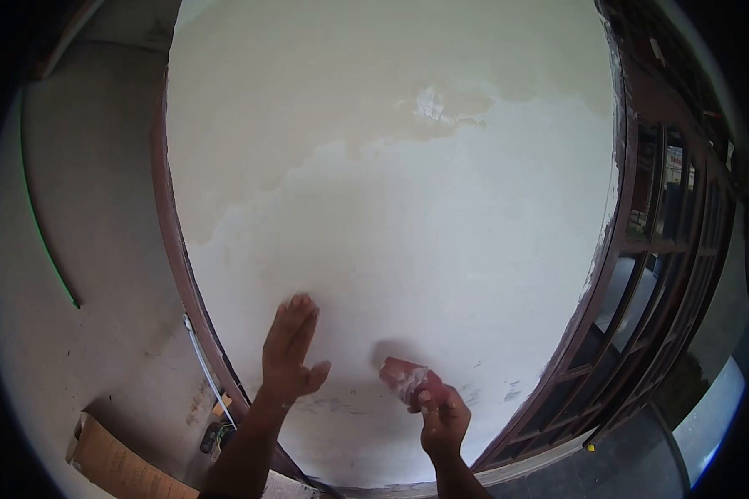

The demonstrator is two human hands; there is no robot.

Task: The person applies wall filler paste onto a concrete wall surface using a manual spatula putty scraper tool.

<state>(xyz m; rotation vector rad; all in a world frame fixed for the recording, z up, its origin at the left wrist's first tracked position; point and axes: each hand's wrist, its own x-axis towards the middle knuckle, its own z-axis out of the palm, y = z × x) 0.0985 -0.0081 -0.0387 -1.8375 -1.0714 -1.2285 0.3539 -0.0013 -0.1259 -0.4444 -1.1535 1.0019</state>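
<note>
A pale wall panel (391, 249) fills the middle of the head view, whiter in its lower part and beige above. Against its lower left, my left hand (290, 349) is stretched out with the fingers straight and together and the thumb apart, holding nothing. Lower and to the right, my right hand (443, 420) grips a small red piece of sandpaper (404, 376), smeared with white. The sandpaper's upper edge is close to the wall and casts a shadow there. Dark smudges (472, 392) mark the wall beside my right hand.
A brown frame (165, 179) borders the panel at left, and a brown window frame (620, 333) with glass panes at right. A white pipe (204, 366) leans at lower left, near a cardboard piece (125, 461). A green strip (37, 216) hangs on the far-left wall.
</note>
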